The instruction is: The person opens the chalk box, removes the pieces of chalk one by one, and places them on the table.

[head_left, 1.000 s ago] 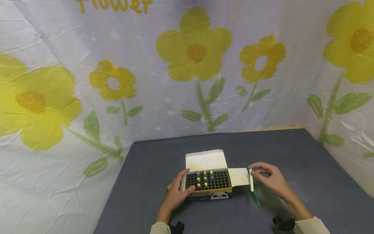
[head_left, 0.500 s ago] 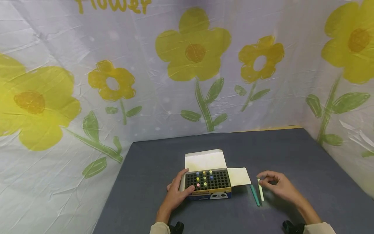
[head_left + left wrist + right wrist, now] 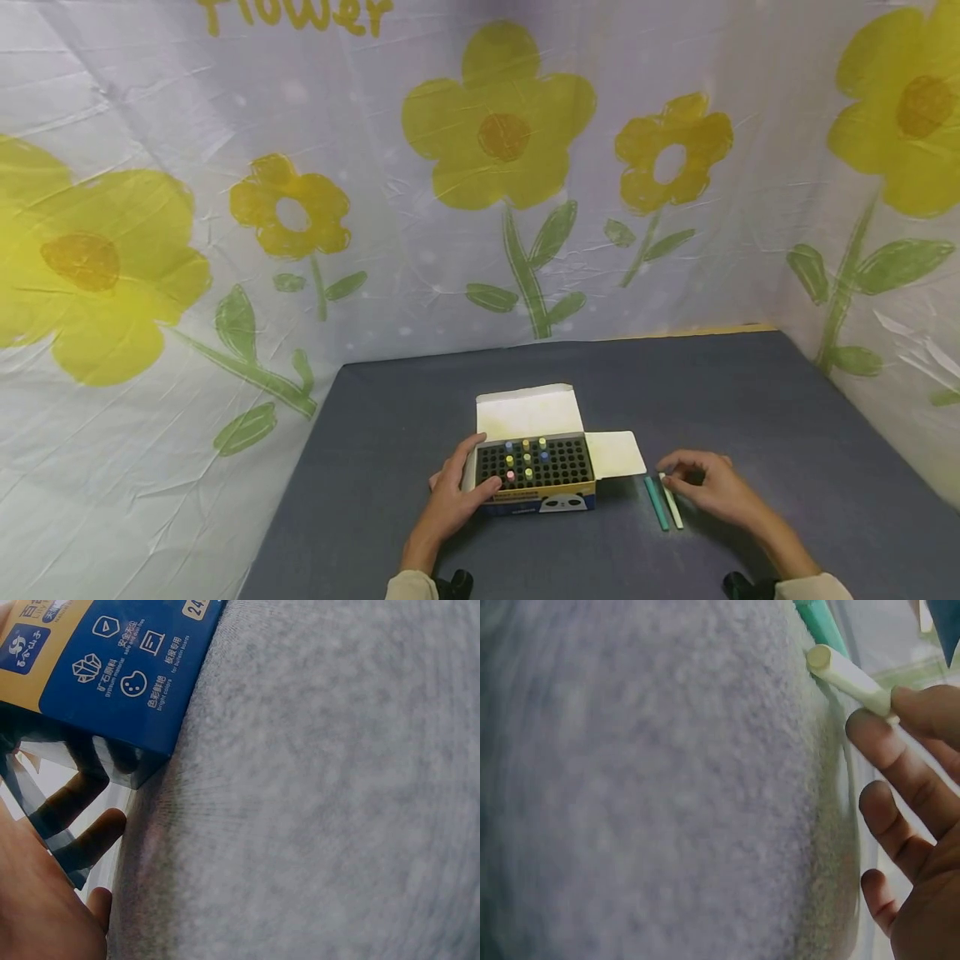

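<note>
Box [image 3: 562, 502] is sitting open on a dark table [image 3: 405, 450], its white lid [image 3: 528, 412] spreading back from the far edge and a white flap [image 3: 615, 454] sticking out to the right. Its blue and yellow front is showing a panda face; the left wrist view is showing white icons and writing on it, including "bright colors". Inside, a black tray [image 3: 578, 478] of round holes is holding eight small pegs [image 3: 527, 459], coloured blue, yellow, pale green and pink.

A person's left hand [image 3: 453, 487] is gripping the box's left end, thumb resting at the near corner. The right hand [image 3: 712, 483] is pinching one end of a white stick [image 3: 674, 507] between thumb and index finger, the remaining fingers bending loosely. This stick is slanting toward the person, to the right of the flap; whether its lower end is touching the table, I cannot tell. A green stick [image 3: 656, 502] is lying just left of it, running nearly parallel.

Both arms are wearing cream sleeves [image 3: 813, 587]. Behind the table, a pale cloth [image 3: 420, 283] is hanging, displaying large yellow flowers and green leaves.
</note>
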### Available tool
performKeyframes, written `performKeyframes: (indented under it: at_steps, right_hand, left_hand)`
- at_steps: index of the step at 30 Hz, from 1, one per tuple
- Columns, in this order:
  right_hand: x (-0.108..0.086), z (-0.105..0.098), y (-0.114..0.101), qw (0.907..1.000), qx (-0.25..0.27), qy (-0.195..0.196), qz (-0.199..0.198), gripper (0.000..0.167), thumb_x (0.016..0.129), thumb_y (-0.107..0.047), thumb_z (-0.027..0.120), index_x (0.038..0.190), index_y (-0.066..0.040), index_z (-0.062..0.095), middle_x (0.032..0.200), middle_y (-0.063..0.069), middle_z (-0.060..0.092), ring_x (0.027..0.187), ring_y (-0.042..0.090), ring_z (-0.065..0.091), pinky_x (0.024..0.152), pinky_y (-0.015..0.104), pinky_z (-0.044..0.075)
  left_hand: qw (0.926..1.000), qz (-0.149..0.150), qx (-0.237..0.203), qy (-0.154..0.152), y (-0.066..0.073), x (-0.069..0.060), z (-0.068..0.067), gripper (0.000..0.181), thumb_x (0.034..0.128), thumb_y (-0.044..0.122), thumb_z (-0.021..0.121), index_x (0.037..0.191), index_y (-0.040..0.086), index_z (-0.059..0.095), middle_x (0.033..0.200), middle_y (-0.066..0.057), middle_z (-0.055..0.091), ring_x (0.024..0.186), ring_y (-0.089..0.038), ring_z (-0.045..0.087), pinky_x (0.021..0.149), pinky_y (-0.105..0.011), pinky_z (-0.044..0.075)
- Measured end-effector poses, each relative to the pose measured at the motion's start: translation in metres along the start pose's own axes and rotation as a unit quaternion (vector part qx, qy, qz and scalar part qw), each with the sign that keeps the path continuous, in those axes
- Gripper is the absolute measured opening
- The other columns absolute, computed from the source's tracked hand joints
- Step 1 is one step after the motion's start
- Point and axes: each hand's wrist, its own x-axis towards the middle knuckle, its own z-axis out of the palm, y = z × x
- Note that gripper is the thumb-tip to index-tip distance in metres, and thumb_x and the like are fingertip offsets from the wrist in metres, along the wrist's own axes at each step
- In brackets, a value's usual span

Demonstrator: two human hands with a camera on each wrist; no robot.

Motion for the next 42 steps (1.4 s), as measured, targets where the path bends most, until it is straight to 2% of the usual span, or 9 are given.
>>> performKeyframes:
  at_steps: [2,4,15,21,29,34,37,40,42]
  right_hand:
    - [0.001,0.001,-0.001,0.9997,-0.022,0.008,0.01,0.01,0.093,-0.017,0.074,0.102,-0.02,0.075,0.076,-0.013,0.071,0.067,0.0,0.061,0.089,0.047,0.03]
    - [0.001,0.003,-0.002,0.999,-0.04,0.015,0.015,0.009,0.092,-0.017,0.075,0.099,-0.022,0.075,0.076,-0.016,0.07,0.067,-0.002,0.06,0.088,0.05,0.023]
    - [0.008,0.008,-0.007,0.9882,-0.152,0.011,-0.016,0.01,0.086,-0.015,0.078,0.092,-0.023,0.075,0.072,-0.022,0.064,0.064,-0.008,0.051,0.077,0.04,0.025]
    - [0.01,0.008,-0.011,0.9844,-0.175,0.005,-0.017,0.009,0.085,-0.016,0.079,0.09,-0.022,0.075,0.074,-0.02,0.065,0.066,-0.007,0.052,0.075,0.038,0.026]
    - [0.008,0.008,-0.008,0.9864,-0.159,0.033,-0.029,0.012,0.086,-0.017,0.079,0.092,-0.026,0.074,0.072,-0.023,0.062,0.064,-0.008,0.049,0.076,0.039,0.023]
    - [0.009,0.005,-0.01,0.9881,-0.116,0.078,-0.065,0.016,0.088,-0.01,0.078,0.097,-0.022,0.073,0.071,-0.022,0.062,0.062,-0.008,0.051,0.079,0.039,0.025]
    - [0.011,0.003,-0.015,0.989,-0.084,0.1,-0.069,0.016,0.089,-0.01,0.077,0.101,-0.019,0.073,0.073,-0.019,0.063,0.061,-0.005,0.053,0.081,0.04,0.028]
    - [0.015,0.004,-0.022,0.9901,-0.041,0.114,-0.071,0.017,0.091,-0.008,0.075,0.107,-0.014,0.073,0.074,-0.015,0.063,0.06,0.0,0.054,0.075,0.034,0.038]
    - [0.018,0.006,-0.027,0.9876,-0.02,0.13,-0.086,0.019,0.091,-0.006,0.075,0.109,-0.01,0.072,0.073,-0.012,0.062,0.06,0.001,0.055,0.062,0.027,0.042]
  left_hand:
    - [1.0,0.004,0.001,0.0,0.0,0.0,0.0,0.07,0.088,0.047,0.074,0.15,0.047,0.042,0.156,-0.001,0.048,0.136,-0.035,0.047,0.104,-0.061,0.017]
    - [1.0,0.006,0.0,0.0,0.0,0.0,0.0,0.07,0.088,0.047,0.074,0.15,0.047,0.042,0.156,-0.001,0.048,0.137,-0.036,0.047,0.104,-0.06,0.017]
    - [1.0,-0.003,0.003,0.004,0.002,0.0,0.0,0.069,0.088,0.047,0.074,0.149,0.049,0.042,0.15,-0.004,0.053,0.131,-0.033,0.049,0.103,-0.062,0.02]
    - [1.0,-0.001,0.005,0.005,0.003,0.001,0.0,0.069,0.0868,0.047,0.074,0.149,0.048,0.043,0.153,-0.003,0.05,0.133,-0.033,0.048,0.102,-0.061,0.019]
    - [0.9998,0.014,0.013,0.007,0.001,0.002,0.001,0.071,0.0878,0.046,0.074,0.151,0.043,0.042,0.153,-0.006,0.05,0.132,-0.035,0.05,0.1,-0.06,0.02]
    - [0.9998,0.008,0.015,0.007,0.001,0.002,0.001,0.07,0.088,0.048,0.073,0.151,0.043,0.042,0.15,-0.006,0.053,0.127,-0.033,0.052,0.099,-0.059,0.021]
    - [0.9998,0.01,0.013,0.005,0.002,0.002,0.0,0.07,0.0881,0.047,0.074,0.151,0.043,0.043,0.151,-0.006,0.052,0.128,-0.033,0.051,0.1,-0.06,0.021]
    - [0.9999,0.013,0.007,0.005,0.002,0.002,0.0,0.071,0.0879,0.046,0.074,0.151,0.041,0.043,0.151,-0.006,0.053,0.13,-0.034,0.051,0.1,-0.06,0.02]
    - [0.9999,0.014,0.006,0.006,0.003,0.002,0.0,0.071,0.0876,0.046,0.074,0.152,0.04,0.044,0.152,-0.006,0.052,0.132,-0.035,0.05,0.1,-0.06,0.019]
